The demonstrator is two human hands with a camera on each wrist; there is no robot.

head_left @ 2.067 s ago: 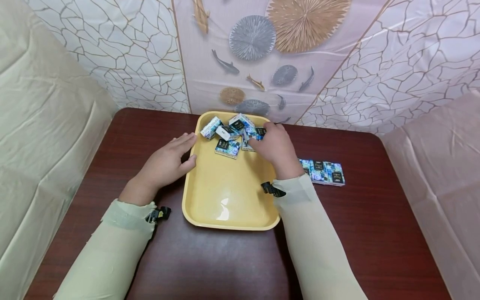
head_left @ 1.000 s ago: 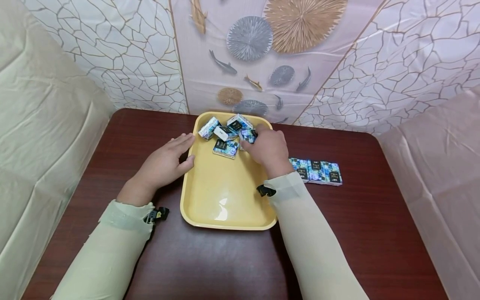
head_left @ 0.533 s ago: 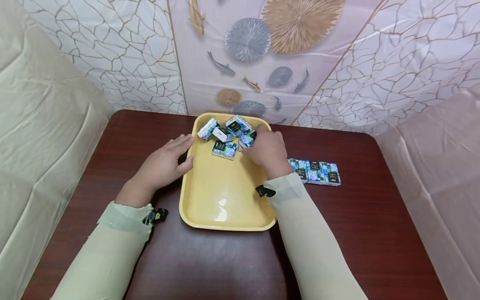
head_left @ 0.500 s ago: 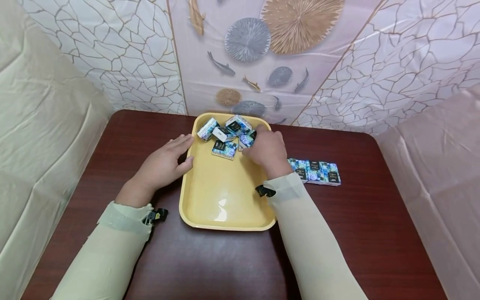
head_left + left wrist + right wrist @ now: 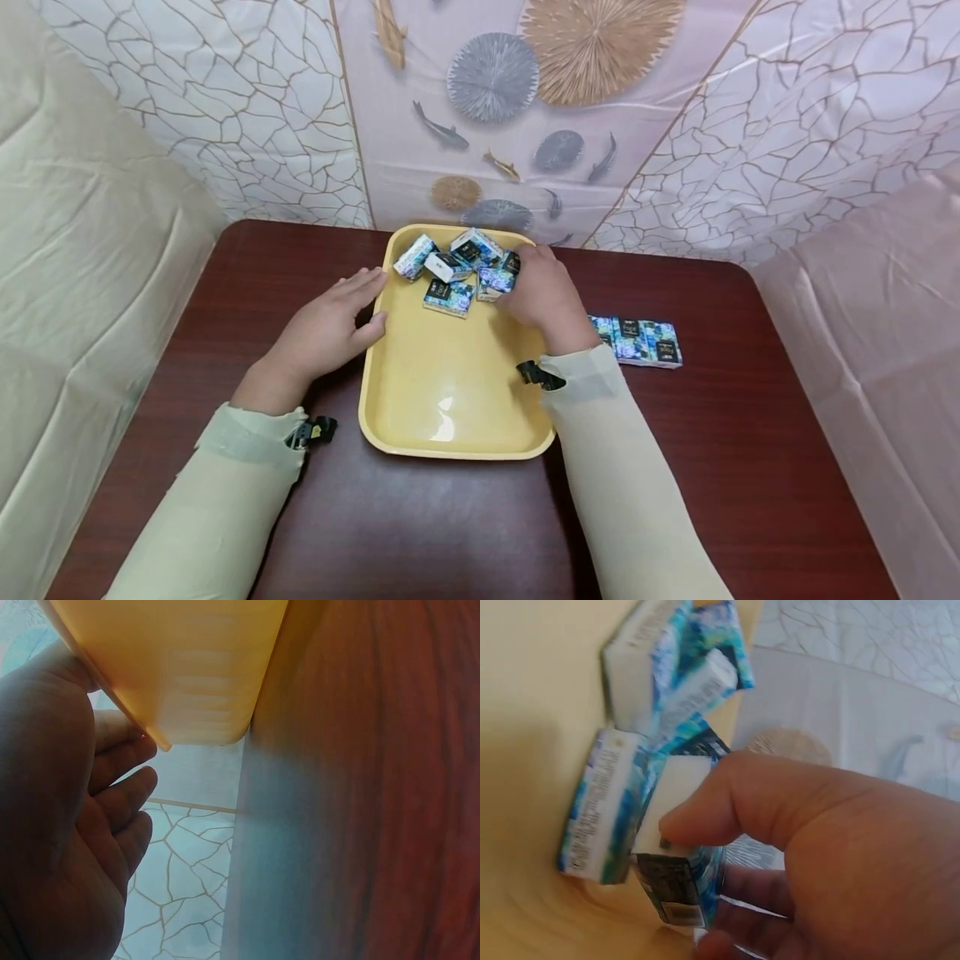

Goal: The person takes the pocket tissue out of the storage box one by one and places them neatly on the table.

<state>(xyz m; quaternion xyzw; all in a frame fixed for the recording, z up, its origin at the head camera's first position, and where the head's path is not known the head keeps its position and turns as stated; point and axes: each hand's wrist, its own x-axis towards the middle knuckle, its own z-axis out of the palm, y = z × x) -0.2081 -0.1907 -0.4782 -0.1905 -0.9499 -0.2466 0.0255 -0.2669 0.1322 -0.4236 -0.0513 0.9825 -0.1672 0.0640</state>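
Observation:
My right hand (image 5: 546, 292) reaches into the far right corner of a yellow tray (image 5: 457, 375). In the right wrist view its thumb presses the white side of a small blue-patterned box (image 5: 676, 791), with the fingers behind it; the head view mostly hides this box behind the hand. Close beside it lies another small box (image 5: 495, 282). Several more such boxes cluster at the tray's far end, among them a front one (image 5: 448, 297). My left hand (image 5: 322, 329) rests with extended fingers at the tray's left rim, fingertips at the edge in the left wrist view.
A row of matching boxes (image 5: 637, 342) lies on the dark red-brown table (image 5: 750, 433) right of the tray, partly behind my right forearm. A patterned wall covering (image 5: 495, 158) rises directly behind the table's far edge.
My right hand has shifted slightly away from the neighbouring box, toward the tray's right side, showing more of that box. The left hand stays at the rim.

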